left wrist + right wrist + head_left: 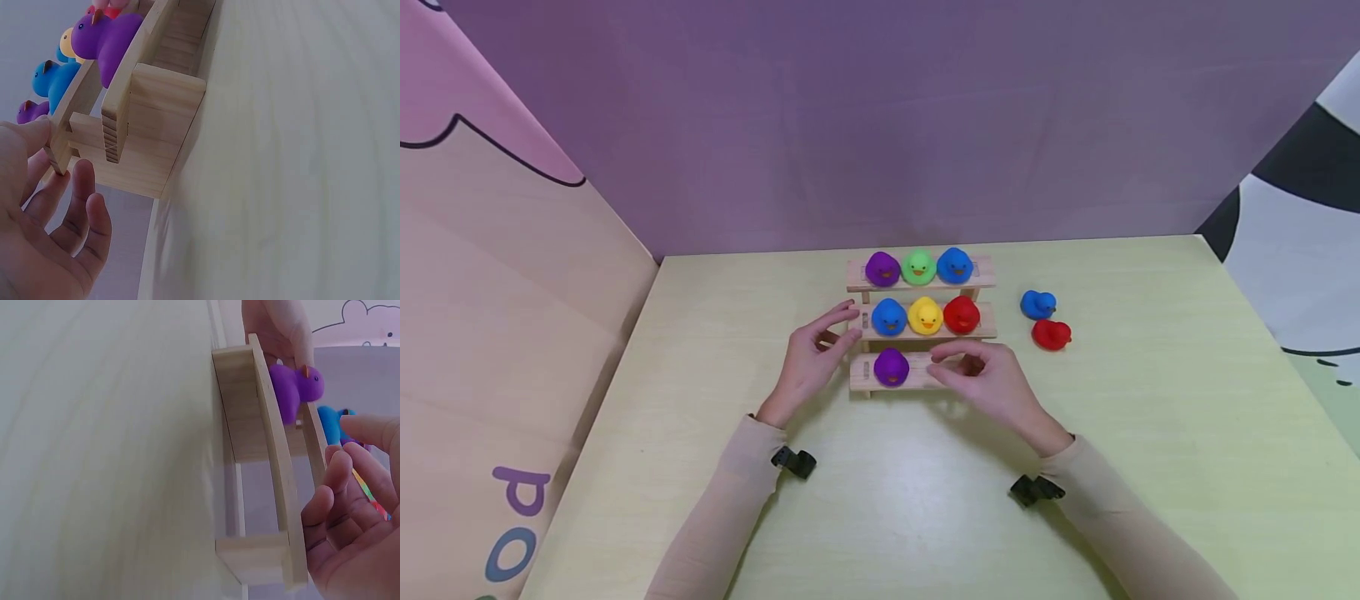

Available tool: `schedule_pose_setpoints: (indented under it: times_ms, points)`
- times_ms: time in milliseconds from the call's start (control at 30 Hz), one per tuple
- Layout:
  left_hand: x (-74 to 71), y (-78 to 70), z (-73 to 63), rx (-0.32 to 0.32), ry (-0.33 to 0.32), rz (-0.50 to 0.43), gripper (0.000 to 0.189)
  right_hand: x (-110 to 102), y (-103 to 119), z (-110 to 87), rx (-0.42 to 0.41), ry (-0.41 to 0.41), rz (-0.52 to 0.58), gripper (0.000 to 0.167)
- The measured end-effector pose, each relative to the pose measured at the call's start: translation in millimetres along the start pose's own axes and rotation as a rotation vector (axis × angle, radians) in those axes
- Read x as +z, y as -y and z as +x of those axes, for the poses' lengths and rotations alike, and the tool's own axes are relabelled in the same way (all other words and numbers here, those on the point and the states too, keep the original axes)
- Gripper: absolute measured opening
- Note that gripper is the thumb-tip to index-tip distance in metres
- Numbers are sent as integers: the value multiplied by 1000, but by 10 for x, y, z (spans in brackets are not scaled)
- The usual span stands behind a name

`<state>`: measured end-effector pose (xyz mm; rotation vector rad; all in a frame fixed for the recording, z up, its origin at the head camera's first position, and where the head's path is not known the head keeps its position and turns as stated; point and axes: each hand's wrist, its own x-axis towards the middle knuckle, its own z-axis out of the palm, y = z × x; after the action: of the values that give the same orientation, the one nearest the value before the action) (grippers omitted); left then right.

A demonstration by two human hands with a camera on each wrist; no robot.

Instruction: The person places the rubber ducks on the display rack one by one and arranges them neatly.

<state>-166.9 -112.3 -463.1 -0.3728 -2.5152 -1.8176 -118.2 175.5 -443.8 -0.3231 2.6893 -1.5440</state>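
A three-tier wooden display stand (917,382) holds small rubber ducks. My left hand (815,350) is at its left side; in the left wrist view the thumb and a finger pinch the end of the middle shelf (60,147). My right hand (992,379) hovers by the right part of the lowest shelf, fingers bent, nothing visible between thumb and fingertips. One purple duck (891,367) sits on that shelf. On the middle shelf are a blue duck (889,317), a yellow duck (925,316) and a red duck (962,315).
The top shelf carries a purple duck (882,269), a green duck (919,267) and a blue duck (955,266). Right of the stand, another blue duck (1037,304) and red duck (1051,335) lie on the table (1150,375). A purple wall panel (887,125) rises behind.
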Motion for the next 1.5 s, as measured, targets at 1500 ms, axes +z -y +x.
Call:
schedule_pose_setpoints:
  times_ms: [1500]
  points:
    - [7,-8,1,6,-8,-31,34,-1400,-646,-67,250,-199,-91,55]
